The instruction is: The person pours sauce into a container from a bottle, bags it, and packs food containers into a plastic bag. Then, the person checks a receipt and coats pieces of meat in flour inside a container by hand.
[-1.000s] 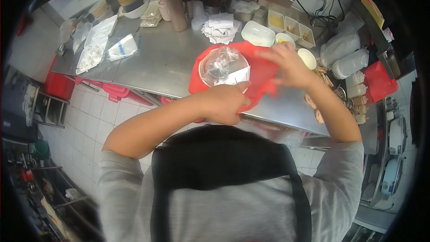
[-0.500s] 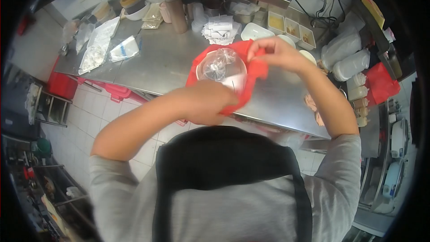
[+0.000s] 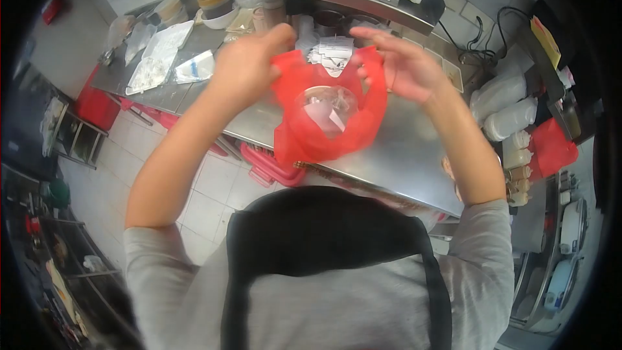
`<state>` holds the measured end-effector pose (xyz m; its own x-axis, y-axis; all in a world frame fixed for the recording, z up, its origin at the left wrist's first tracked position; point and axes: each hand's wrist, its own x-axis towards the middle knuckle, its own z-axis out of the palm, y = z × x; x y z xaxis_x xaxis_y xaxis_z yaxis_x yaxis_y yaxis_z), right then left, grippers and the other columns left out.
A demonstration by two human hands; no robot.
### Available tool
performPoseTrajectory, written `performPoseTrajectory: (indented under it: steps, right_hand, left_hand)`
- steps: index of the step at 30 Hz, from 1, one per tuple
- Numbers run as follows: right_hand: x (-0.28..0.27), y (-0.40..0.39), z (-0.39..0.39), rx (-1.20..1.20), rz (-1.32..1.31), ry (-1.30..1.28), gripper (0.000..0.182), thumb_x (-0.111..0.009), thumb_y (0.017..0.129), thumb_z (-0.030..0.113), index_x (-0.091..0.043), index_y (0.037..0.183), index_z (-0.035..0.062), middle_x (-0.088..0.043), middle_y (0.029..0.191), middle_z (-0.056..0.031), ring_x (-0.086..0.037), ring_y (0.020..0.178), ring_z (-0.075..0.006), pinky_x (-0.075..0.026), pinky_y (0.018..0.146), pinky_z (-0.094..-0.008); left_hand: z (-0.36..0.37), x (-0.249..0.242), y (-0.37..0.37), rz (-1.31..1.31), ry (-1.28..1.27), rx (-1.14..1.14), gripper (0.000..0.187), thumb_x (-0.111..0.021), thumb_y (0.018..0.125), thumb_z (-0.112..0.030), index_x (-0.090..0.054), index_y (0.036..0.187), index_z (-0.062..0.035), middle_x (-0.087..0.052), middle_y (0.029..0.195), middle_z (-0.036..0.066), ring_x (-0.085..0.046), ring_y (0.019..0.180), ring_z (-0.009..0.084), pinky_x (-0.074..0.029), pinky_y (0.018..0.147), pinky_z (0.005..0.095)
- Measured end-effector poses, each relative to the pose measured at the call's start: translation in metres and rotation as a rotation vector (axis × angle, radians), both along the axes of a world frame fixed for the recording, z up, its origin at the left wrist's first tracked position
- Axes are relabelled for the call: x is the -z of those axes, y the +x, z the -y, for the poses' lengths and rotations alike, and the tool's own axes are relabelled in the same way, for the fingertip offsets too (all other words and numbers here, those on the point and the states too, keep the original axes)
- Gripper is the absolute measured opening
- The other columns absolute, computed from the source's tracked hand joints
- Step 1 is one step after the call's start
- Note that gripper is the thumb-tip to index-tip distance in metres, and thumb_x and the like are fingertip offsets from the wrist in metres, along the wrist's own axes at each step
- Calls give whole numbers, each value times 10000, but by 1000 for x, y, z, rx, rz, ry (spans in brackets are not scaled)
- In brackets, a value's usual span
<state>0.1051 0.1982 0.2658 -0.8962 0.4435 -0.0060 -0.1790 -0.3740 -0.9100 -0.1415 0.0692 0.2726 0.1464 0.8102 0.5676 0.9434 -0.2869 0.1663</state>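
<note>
Red plastic bag [image 3: 324, 131] is up off the worktop [image 3: 395, 149], hanging between my hands above its near edge. Left hand [image 3: 249, 65] pinches the left handle, closed on it. Right hand [image 3: 398, 65] has the right handle, fingers half spread, thumb side gripping; can't tell how firm the grip is. Inside: a round lidded container [image 3: 327, 105] with a clear knotted pouch and a paper slip on top, showing through the bag mouth. My read: film is thin, soft and slippery, stretches under load. Container looks stiff and light-to-moderate, and could tip if one handle drops. Best hold is both handle loops, kept level. Receipts stack [image 3: 334, 52] sits just behind the bag.
</note>
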Motion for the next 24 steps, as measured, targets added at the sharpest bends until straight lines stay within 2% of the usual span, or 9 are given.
performPoseTrajectory:
  steps: [2,6,8,11,12,15,18,21,24]
  right_hand:
    - [-3,-20,31,95,6,-58,447,-582,897,229,-432,1284,63,-610,1023,-151,-622,883,-231,-505,790,-369]
    - [3,-35,57,132,36,-53,437,-604,891,204,-437,1269,63,-609,953,-91,-610,893,-202,-500,767,-340]
    - [6,-28,56,144,39,-20,400,-589,886,150,-469,1255,51,-619,900,-70,-611,806,-160,-497,684,-306]
    - [13,-8,43,-96,153,154,297,-585,868,96,-569,1161,49,-624,842,-57,-608,717,-140,-483,600,-298]
    - [12,-4,55,-74,386,299,197,-586,850,79,-657,1034,66,-630,812,-56,-597,646,-127,-462,545,-304]
    - [47,-15,88,-156,592,1076,198,-591,820,77,-678,998,75,-615,805,-67,-611,689,-171,-461,564,-317]
    - [74,-20,108,-104,549,1634,227,-605,784,97,-684,996,92,-576,778,-86,-600,751,-221,-471,604,-347]
    - [81,-24,117,-50,734,1630,198,-611,769,116,-689,950,90,-546,803,-98,-562,834,-267,-481,646,-366]
    - [93,-26,125,-44,653,1780,164,-597,768,131,-689,894,81,-552,863,-101,-559,850,-264,-493,664,-373]
  left_hand:
    - [-5,8,10,323,-300,-9,274,-601,783,-37,-588,1054,-72,-600,790,86,-609,744,193,-473,673,296]
    - [10,15,18,808,-463,216,293,-624,792,-62,-626,1078,-124,-575,784,33,-568,750,150,-451,669,250]
    - [21,24,5,571,-344,345,256,-643,774,-44,-653,1020,-116,-542,802,28,-550,802,140,-447,678,248]
    - [44,31,-18,392,-294,487,248,-679,733,-20,-677,964,-111,-501,820,26,-524,859,141,-447,697,257]
    - [51,33,-23,368,-297,523,253,-692,717,-13,-683,951,-110,-488,824,26,-516,874,145,-448,705,262]
    - [67,36,-30,389,-498,432,323,-725,676,-8,-675,979,-106,-553,861,47,-546,866,178,-464,722,303]
    - [79,33,-30,325,-561,308,339,-720,682,-11,-672,1005,-103,-616,930,61,-583,876,192,-477,748,328]
    - [90,34,-36,351,-758,445,367,-704,711,-19,-659,1066,-99,-647,1016,68,-609,919,191,-488,788,326]
    - [89,53,-44,410,-777,645,344,-642,802,-35,-624,1138,-108,-645,1056,81,-626,885,201,-501,784,288]
